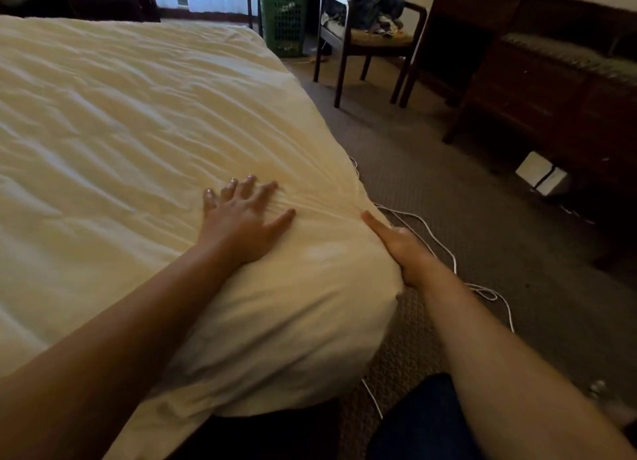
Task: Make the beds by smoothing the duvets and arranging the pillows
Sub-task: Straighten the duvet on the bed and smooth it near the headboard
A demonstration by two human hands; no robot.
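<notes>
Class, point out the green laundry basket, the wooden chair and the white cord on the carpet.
laundry basket [282, 18], head view, on its mesh front wall.
chair [381, 40], head view, on the front edge of its seat.
cord [444, 249], head view, on a loop lying on the carpet beside the bed.
</notes>
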